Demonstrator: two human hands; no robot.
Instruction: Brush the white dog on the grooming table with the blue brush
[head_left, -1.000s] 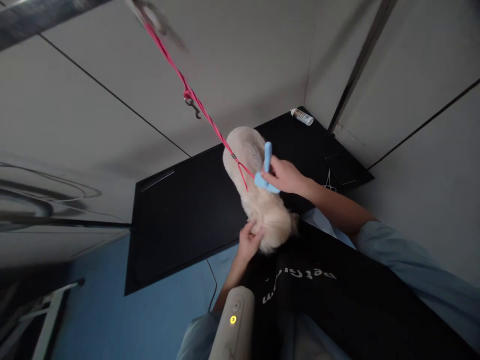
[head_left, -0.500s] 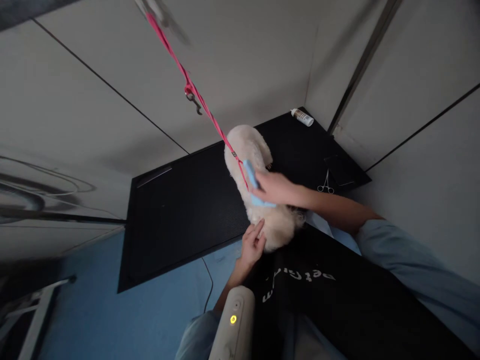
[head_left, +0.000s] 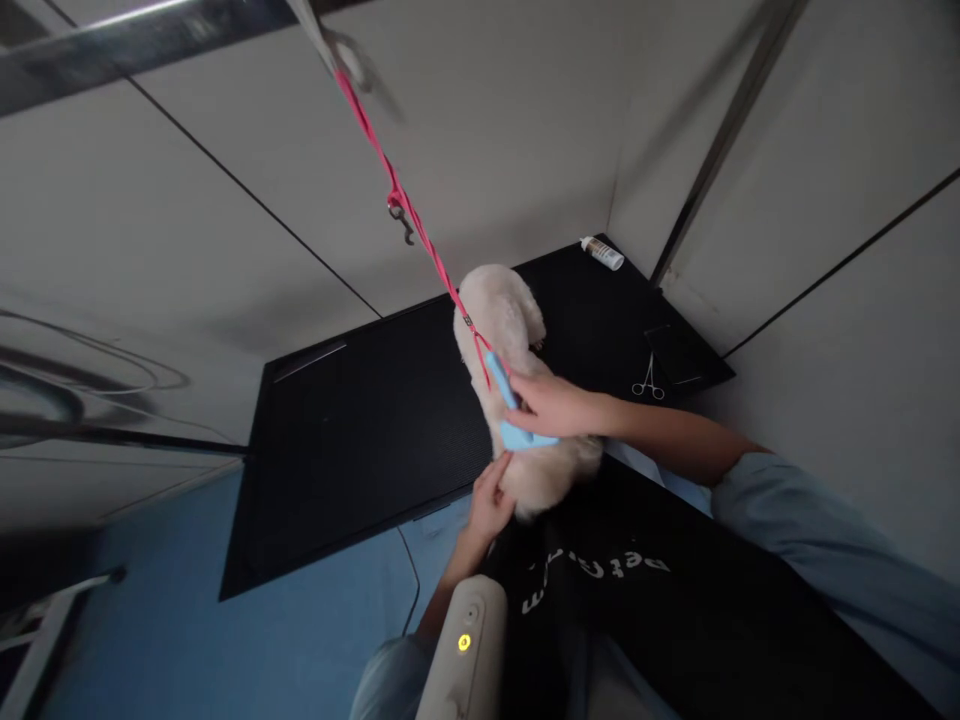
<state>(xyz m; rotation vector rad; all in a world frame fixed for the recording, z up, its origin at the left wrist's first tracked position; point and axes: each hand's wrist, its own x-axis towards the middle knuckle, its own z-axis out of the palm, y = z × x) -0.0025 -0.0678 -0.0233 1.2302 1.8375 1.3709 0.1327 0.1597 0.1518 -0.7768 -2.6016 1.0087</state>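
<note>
A cream-white dog is on the black grooming table, its back toward the far side and its head end by my apron. My right hand grips the handle of a light blue slicker brush, whose head lies against the fur behind the dog's head. At the left side of the head, my left hand holds the dog with bent fingers close together; the fingertips are partly lost in the fur, just below the brush. A pink grooming loop runs down to the dog's neck area.
The black table has a comb at its far left edge. A white bottle lies in the far corner, and scissor-like forceps at the right. A metal bar crosses above; walls stand behind and right.
The brush and my right hand have moved slightly down toward the dog's head end. My left hand's fingers have drawn closer together on the fur. The view has shifted a little.
</note>
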